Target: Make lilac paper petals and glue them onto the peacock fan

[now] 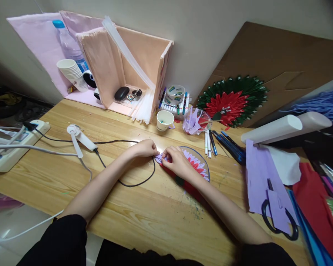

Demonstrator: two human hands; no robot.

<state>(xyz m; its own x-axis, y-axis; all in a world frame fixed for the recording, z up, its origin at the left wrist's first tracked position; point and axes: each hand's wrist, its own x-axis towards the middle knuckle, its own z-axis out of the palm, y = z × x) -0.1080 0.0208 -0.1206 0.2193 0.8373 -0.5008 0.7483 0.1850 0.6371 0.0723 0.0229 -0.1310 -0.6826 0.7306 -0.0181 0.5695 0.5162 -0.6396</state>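
Observation:
My left hand [144, 148] is closed, its fingertips pinched at the left edge of a round flower piece [192, 159]. The piece lies on the table, with a dark blue rim and rings of red and light purple petals. At that same edge is a small cluster of purple petals [159, 158], which the fingertips of both hands touch. My right hand [177, 161] is bent over the flower piece, thumb and finger pinched on a purple petal, and covers its middle. Exactly what the left fingertips grip is hidden.
A white glue gun [81, 139] lies left, its black cord [138, 183] looping near my left hand. Behind stand a paper cup [165, 120] and a clear bowl of purple strips [195, 122]. Black scissors [280, 221] and purple sheets [254, 177] lie right; a power strip [19, 147] is far left.

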